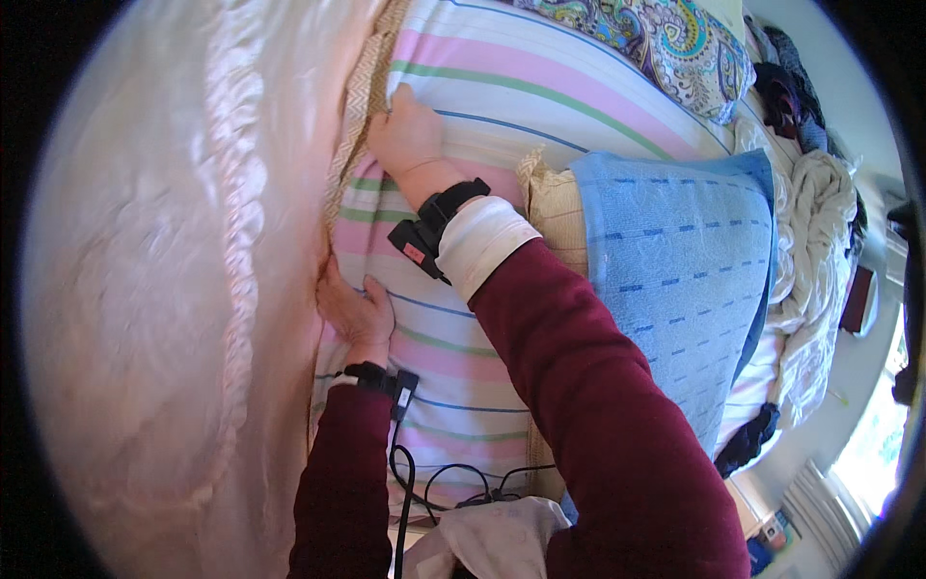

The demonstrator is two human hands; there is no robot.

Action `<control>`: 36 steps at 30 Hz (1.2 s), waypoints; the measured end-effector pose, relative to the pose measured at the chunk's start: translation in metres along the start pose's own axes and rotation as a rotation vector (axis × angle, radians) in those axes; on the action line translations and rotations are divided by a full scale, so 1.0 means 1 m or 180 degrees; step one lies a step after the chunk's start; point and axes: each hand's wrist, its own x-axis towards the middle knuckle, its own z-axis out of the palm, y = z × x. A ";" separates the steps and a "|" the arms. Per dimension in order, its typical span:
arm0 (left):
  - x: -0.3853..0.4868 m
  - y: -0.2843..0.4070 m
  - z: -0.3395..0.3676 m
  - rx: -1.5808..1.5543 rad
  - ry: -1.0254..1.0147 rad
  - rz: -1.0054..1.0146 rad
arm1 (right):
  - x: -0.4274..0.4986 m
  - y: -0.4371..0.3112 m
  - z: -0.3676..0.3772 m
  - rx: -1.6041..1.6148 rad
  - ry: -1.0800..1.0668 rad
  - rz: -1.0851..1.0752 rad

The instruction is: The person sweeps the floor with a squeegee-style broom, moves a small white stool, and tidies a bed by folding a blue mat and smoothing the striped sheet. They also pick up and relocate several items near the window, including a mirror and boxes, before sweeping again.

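Observation:
A striped bed sheet point(463, 347) in white, pink, green and blue lies before me. Along its left side runs a beige herringbone-patterned fabric edge point(362, 108), beside a pale pink satin quilt point(145, 289) with a ruffled trim. My right hand point(414, 137) is curled on the sheet at that herringbone edge, pinching cloth there. Lower down, my left hand point(359, 310) lies on the sheet with its thumb apart. Its fingertips reach the quilt's edge and are partly hidden, so whether they hold cloth is unclear.
A blue towel point(665, 268) covers a beige pillow point(564, 217) on the right. Beyond are a paisley-patterned cushion point(673, 51), a crumpled cream cloth point(817, 217) and a dark cloth point(749, 441). Black cables point(463, 478) trail near my body. A window point(875, 434) shows at far right.

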 end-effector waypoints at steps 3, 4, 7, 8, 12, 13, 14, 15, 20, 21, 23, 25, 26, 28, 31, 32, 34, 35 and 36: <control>-0.002 0.004 -0.004 0.0157 0.0443 0.0373 | -0.023 -0.012 -0.025 0.0772 -0.0104 0.0035; -0.003 0.005 -0.004 0.0125 0.0465 0.0352 | -0.036 -0.019 -0.040 0.0879 -0.0502 -0.0022; -0.008 0.005 -0.004 0.0017 0.0434 0.0241 | -0.109 -0.011 -0.108 0.1135 -0.0137 -0.1661; -0.008 0.004 -0.003 -0.0055 0.0386 0.0180 | -0.137 0.005 -0.149 0.1020 -0.0193 -0.1860; -0.010 0.002 -0.005 0.0028 0.0445 0.0129 | -0.234 0.058 -0.283 -0.0747 0.0362 -0.1204; -0.011 0.003 -0.007 0.0048 0.0373 0.0079 | -0.251 0.074 -0.302 -0.1019 0.0563 -0.0985; -0.011 0.005 -0.011 0.0075 0.0374 0.0118 | -0.267 0.091 -0.309 -0.1374 0.0716 -0.0681; -0.014 0.009 -0.019 0.0156 0.0435 0.0112 | -0.283 0.108 -0.303 -0.1587 0.0677 -0.0618; 0.010 0.038 -0.050 0.0063 0.0472 0.0373 | -0.299 0.181 -0.281 -0.1743 0.0856 -0.0607; 0.030 0.040 -0.057 -0.0064 0.0141 0.0724 | -0.298 0.186 -0.278 -0.1844 0.0780 -0.0384; 0.068 0.057 -0.049 0.0651 0.0437 0.1341 | -0.296 0.191 -0.283 -0.1398 0.0677 -0.0352; 0.098 0.069 -0.035 0.0879 0.1108 0.1563 | -0.297 0.186 -0.286 -0.1531 0.0570 -0.0153; 0.116 0.071 -0.032 0.0706 0.0651 0.1421 | -0.298 0.185 -0.289 -0.1518 0.0537 -0.0043; 0.142 0.073 -0.026 0.0406 -0.0346 0.1147 | -0.297 0.185 -0.289 -0.1490 0.0489 -0.0088; 0.152 0.084 -0.008 0.0571 -0.0060 0.1173 | -0.295 0.193 -0.281 -0.1463 0.0455 -0.0112; 0.153 0.090 -0.003 0.0380 0.0175 0.1255 | -0.295 0.194 -0.279 -0.1472 0.0520 -0.0115; 0.153 0.101 0.003 0.0115 0.0603 0.1869 | -0.295 0.190 -0.278 -0.1473 0.0631 -0.0082; 0.156 0.104 0.002 0.0095 0.0773 0.2324 | -0.295 0.186 -0.283 -0.1495 0.0499 -0.0093; 0.164 0.105 -0.003 0.0426 0.0588 0.2448 | -0.294 0.178 -0.288 -0.1521 0.0471 -0.0041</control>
